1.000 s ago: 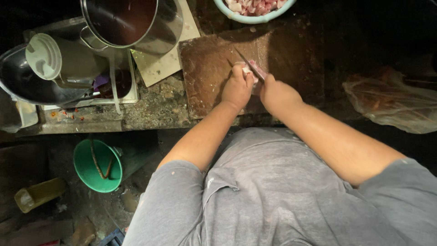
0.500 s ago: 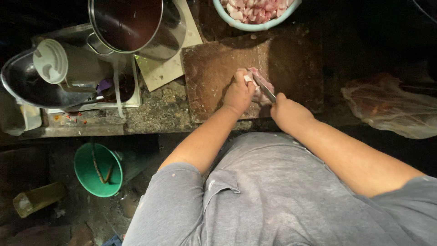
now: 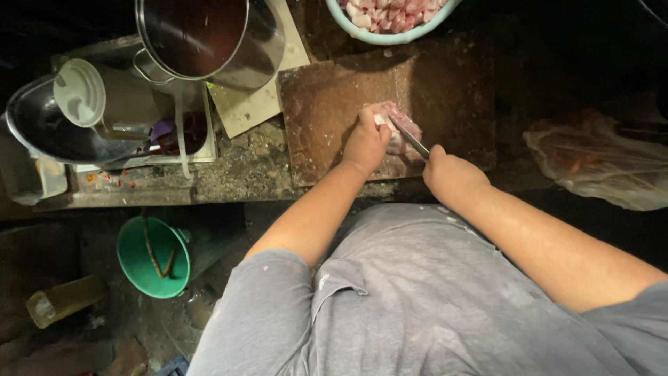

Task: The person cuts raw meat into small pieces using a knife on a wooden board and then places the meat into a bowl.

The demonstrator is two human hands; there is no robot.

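On worn wooden board (image 3: pixel 327 104), pink meat (image 3: pixel 398 122)

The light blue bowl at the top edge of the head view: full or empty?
Filled, as far as shows. The light blue bowl holds many pink and white meat chunks; its upper part is cut off by the frame.

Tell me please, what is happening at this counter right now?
A person in a grey shirt is cutting raw meat on a dark wooden cutting board. The left hand presses the meat down, and the right hand holds a knife with its blade on the meat. A light blue bowl of cut meat pieces stands behind the board, and a steel pot stands to the left.
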